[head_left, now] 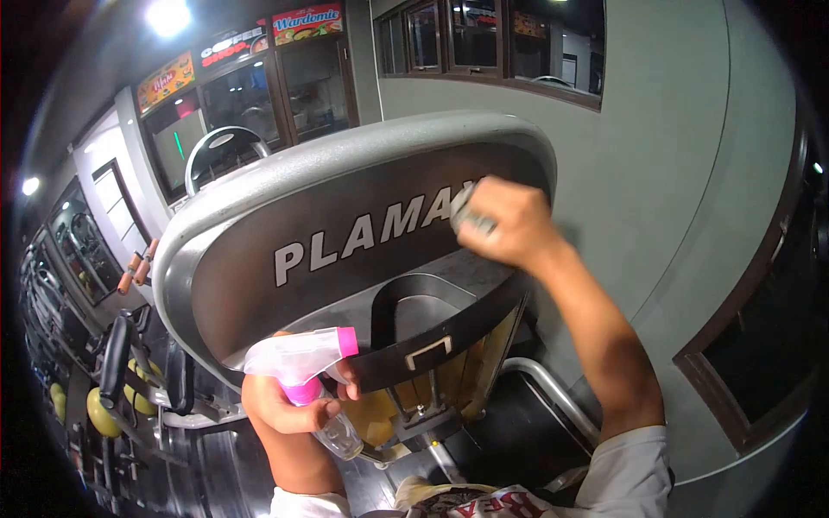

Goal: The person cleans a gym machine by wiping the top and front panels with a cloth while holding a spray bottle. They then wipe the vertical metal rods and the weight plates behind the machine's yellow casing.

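Note:
My right hand (509, 223) presses a small grey cloth (471, 217) against the dark panel of a gym machine housing (259, 186), at the end of the white "PLAMAX" lettering (363, 237). My left hand (289, 406) grips a clear spray bottle (324, 384) with a white and pink trigger head, held below the housing with its nozzle pointing right. The bottle's lower part shows clear liquid. Most of the cloth is hidden under my fingers.
The housing has a silver rim and a black lower shroud (432, 332) over a weight stack. More gym machines with yellow parts (99, 410) stand at the left. A grey wall (673, 155) with windows is at the right, and shop signs (306, 22) hang above.

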A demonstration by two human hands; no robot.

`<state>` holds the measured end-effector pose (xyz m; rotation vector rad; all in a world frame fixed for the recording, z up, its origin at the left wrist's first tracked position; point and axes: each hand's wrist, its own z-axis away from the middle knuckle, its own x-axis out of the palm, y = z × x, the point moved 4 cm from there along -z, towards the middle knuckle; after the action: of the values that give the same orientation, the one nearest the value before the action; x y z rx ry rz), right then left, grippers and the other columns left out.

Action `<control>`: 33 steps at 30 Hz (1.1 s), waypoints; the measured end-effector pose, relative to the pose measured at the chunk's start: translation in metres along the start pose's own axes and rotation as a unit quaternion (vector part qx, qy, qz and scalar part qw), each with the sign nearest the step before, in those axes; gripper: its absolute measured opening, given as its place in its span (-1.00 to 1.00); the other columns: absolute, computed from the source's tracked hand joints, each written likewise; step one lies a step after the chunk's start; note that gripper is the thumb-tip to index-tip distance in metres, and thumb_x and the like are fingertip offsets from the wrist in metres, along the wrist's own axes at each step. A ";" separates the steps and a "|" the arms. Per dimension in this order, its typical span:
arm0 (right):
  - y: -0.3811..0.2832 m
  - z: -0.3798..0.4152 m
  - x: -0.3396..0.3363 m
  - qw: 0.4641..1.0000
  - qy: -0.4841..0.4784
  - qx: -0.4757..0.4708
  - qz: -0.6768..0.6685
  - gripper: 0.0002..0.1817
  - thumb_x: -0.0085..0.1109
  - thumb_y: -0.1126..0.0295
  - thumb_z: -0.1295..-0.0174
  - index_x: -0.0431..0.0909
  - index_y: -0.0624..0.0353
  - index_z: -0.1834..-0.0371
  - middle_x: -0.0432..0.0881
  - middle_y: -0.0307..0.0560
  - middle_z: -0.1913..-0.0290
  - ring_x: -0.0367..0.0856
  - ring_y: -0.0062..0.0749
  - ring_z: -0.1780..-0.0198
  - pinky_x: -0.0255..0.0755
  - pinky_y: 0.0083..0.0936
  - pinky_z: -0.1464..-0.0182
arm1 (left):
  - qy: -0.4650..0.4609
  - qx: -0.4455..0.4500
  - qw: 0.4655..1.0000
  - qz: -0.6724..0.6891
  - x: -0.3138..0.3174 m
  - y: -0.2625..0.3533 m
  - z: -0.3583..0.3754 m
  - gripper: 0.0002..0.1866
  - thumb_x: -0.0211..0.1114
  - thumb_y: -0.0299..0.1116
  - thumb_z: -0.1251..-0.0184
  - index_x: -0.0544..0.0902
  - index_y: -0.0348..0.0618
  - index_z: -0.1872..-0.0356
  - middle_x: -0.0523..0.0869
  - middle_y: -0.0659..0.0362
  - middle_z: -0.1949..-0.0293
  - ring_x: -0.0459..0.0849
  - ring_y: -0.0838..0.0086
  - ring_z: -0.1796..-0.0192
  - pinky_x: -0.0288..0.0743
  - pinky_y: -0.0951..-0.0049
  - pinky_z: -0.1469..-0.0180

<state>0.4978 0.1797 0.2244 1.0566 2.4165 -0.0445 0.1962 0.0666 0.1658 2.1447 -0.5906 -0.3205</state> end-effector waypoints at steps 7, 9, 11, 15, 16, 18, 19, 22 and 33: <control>0.050 -0.006 -0.041 0.971 0.155 0.182 0.027 -0.80 0.44 0.39 0.02 0.58 0.15 0.42 0.67 -0.04 0.37 0.71 -0.11 0.34 0.57 -0.31 0.32 | -0.011 -0.013 1.000 -0.007 -0.001 0.003 -0.004 -0.60 0.39 -0.51 0.29 0.70 -0.48 0.28 0.78 -0.01 0.42 0.76 0.35 0.40 0.62 0.44 0.31; 0.039 -0.001 -0.024 0.982 0.164 0.095 -0.016 -0.80 0.45 0.42 0.05 0.57 0.17 0.43 0.65 0.00 0.38 0.69 -0.09 0.36 0.56 -0.32 0.32 | -0.014 -0.013 1.000 -0.011 0.000 0.004 -0.003 -0.60 0.41 -0.49 0.28 0.70 -0.48 0.28 0.78 0.00 0.42 0.76 0.35 0.39 0.62 0.44 0.30; 0.011 0.007 0.001 0.996 0.051 0.022 -0.063 -0.78 0.45 0.32 0.04 0.56 0.11 0.47 0.59 -0.08 0.40 0.68 -0.14 0.36 0.58 -0.29 0.33 | -0.022 -0.011 1.000 -0.010 0.002 0.005 -0.006 -0.60 0.43 -0.48 0.26 0.70 -0.49 0.27 0.78 0.01 0.42 0.77 0.34 0.38 0.63 0.43 0.29; 0.023 0.005 -0.013 0.999 -0.013 -0.018 0.029 -0.76 0.46 0.28 0.01 0.55 0.08 0.48 0.58 -0.16 0.40 0.70 -0.22 0.35 0.57 -0.30 0.37 | -0.007 0.000 1.000 -0.001 0.001 0.002 -0.001 -0.57 0.44 -0.48 0.25 0.70 -0.48 0.22 0.79 0.00 0.39 0.78 0.33 0.37 0.64 0.42 0.30; 0.041 0.006 -0.025 0.998 0.051 0.034 0.030 -0.78 0.46 0.32 0.00 0.56 0.11 0.46 0.61 -0.15 0.39 0.70 -0.20 0.34 0.58 -0.31 0.35 | -0.014 0.012 1.000 0.001 -0.002 0.000 0.001 -0.56 0.43 -0.49 0.26 0.69 -0.48 0.21 0.79 -0.01 0.38 0.78 0.33 0.36 0.65 0.42 0.30; 0.056 0.010 -0.033 0.986 0.132 0.100 0.018 -0.81 0.45 0.36 -0.01 0.59 0.14 0.43 0.64 -0.12 0.37 0.72 -0.16 0.34 0.59 -0.30 0.31 | -0.049 0.025 0.998 -0.002 -0.006 -0.002 0.000 -0.53 0.42 -0.53 0.27 0.68 -0.48 0.17 0.78 -0.02 0.35 0.79 0.31 0.35 0.66 0.41 0.30; 0.056 0.012 -0.032 0.981 0.154 0.118 0.007 -0.82 0.44 0.38 -0.01 0.59 0.16 0.42 0.65 -0.11 0.36 0.72 -0.15 0.33 0.60 -0.30 0.30 | -0.025 0.016 1.000 0.000 -0.004 -0.002 0.002 -0.54 0.41 -0.54 0.27 0.68 -0.48 0.18 0.78 -0.01 0.36 0.79 0.31 0.36 0.66 0.41 0.30; 0.032 0.014 -0.012 0.994 0.042 0.085 -0.047 -0.82 0.41 0.32 -0.05 0.60 0.12 0.40 0.66 -0.13 0.34 0.73 -0.13 0.32 0.62 -0.25 0.27 | 0.018 0.000 1.000 -0.014 0.000 0.001 0.004 -0.56 0.42 -0.53 0.27 0.67 -0.48 0.20 0.76 0.01 0.39 0.79 0.30 0.36 0.66 0.40 0.29; 0.034 0.013 -0.021 0.987 0.029 0.157 -0.022 -0.78 0.42 0.25 -0.06 0.62 0.10 0.35 0.69 -0.08 0.30 0.75 -0.10 0.24 0.63 -0.24 0.22 | -0.038 0.020 0.999 0.011 -0.003 -0.002 0.001 -0.51 0.51 -0.50 0.16 0.65 -0.53 0.10 0.76 -0.04 0.33 0.78 0.30 0.31 0.65 0.36 0.28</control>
<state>0.5392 0.1866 0.2280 1.1510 2.5412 -0.4268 0.1937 0.0680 0.1636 2.1697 -0.6682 -0.3814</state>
